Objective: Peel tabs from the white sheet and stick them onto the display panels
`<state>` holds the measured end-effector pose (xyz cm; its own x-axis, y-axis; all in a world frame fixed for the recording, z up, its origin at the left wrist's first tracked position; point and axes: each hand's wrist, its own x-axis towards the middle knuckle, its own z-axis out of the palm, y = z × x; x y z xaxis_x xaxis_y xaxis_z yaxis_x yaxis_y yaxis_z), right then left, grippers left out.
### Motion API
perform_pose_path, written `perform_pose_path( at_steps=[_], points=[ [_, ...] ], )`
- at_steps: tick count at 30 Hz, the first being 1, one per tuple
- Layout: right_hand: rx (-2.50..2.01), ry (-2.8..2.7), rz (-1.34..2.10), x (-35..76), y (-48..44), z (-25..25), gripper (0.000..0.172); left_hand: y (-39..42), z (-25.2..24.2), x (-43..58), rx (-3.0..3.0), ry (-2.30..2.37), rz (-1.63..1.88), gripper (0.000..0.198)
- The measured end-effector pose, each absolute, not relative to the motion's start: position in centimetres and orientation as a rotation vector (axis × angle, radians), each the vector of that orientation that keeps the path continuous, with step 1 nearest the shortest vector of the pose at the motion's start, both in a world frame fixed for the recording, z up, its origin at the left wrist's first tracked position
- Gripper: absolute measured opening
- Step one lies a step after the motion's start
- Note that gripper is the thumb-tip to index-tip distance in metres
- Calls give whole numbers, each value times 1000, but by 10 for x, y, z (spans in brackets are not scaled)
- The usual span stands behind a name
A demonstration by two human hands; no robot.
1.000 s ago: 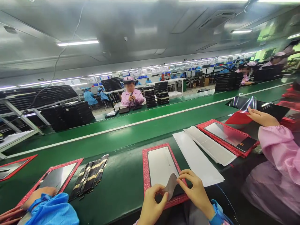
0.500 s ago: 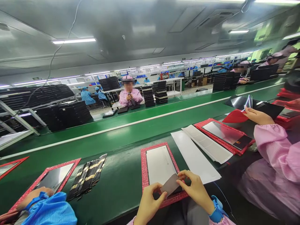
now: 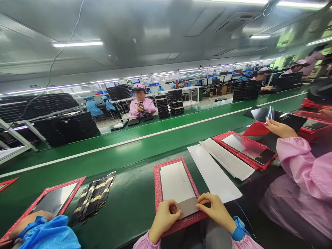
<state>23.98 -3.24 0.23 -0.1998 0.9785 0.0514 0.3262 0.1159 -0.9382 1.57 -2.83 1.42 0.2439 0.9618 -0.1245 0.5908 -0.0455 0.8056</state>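
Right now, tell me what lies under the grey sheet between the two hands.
Under the grey sheet, held by the left hand and right hand, lies the lower end of a white panel in a red frame; the covered part cannot be seen.

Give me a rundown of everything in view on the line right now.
Green conveyor belt: one, green with a white stripe, in front of the person.
Red-framed trays: three, red, along the belt.
White panel: one, white, in the centre tray.
Shiny panels: two, silver-grey, in the left and right trays.
White sheets: two, white, between the centre and right trays.
Strips: several, black and gold, left of the centre tray.
Panel stacks: several, black, beyond the belt.
Co-workers: several, pink or blue clothing, around the line.
Grey sheet: one, grey, at the centre tray's near end.
Left hand: bare, on the grey sheet.
Right hand: bare, on the grey sheet.
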Motion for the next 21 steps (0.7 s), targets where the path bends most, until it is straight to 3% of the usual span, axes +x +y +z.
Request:
perform_pose_path(
  at_steps=[21],
  points=[
    [-1300,-1747,953,242,-34,-6,13,-24,19,15,1767,1402,545,15]
  ],
)
